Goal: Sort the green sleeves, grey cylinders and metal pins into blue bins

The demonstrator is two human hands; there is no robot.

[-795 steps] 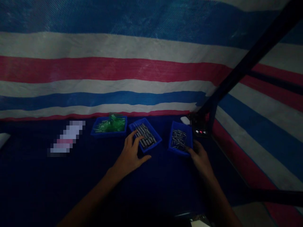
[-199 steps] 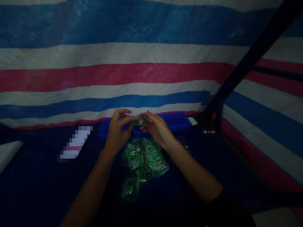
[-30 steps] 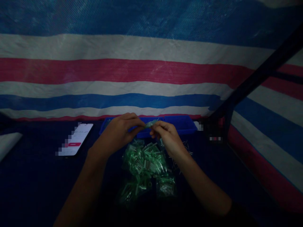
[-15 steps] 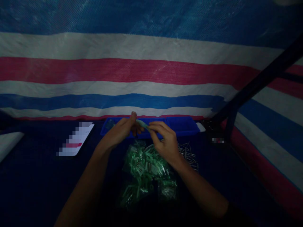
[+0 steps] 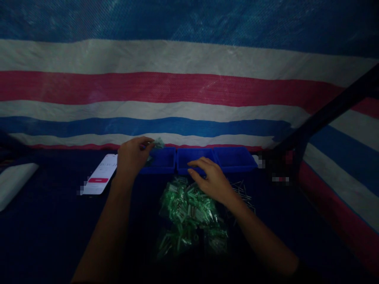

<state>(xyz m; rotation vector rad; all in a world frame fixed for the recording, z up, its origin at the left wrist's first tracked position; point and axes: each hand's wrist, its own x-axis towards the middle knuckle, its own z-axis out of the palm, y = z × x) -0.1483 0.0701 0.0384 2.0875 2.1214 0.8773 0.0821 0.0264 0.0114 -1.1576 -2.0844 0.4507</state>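
Pinched in the fingertips of my left hand (image 5: pixel 134 154) is a small clear plastic bag (image 5: pixel 158 142), held above the left blue tray (image 5: pixel 166 161). What the bag contains is too dim to make out. My right hand (image 5: pixel 211 179) hovers before the middle blue tray (image 5: pixel 194 154), thumb and fingers apart, with nothing between them. Under and beside it lies a heap of small clear bags (image 5: pixel 185 209) with a green sheen, several showing pale rods inside. Loose metal nails or pins (image 5: pixel 244 195) are scattered right of the heap, partly hidden by my right forearm.
A lit phone (image 5: pixel 102 173) lies left of my left forearm, and a white object (image 5: pixel 16 185) sits farther left. The right blue tray (image 5: pixel 235 157) stands beside the middle one. Striped sheeting (image 5: pixel 189 92) hangs behind the table; a dark slanting bar (image 5: pixel 322 110) crosses at right.
My hands have parted. The left has moved left with the small bag, while the right has let go of it and spread its fingers. The view has shifted slightly.
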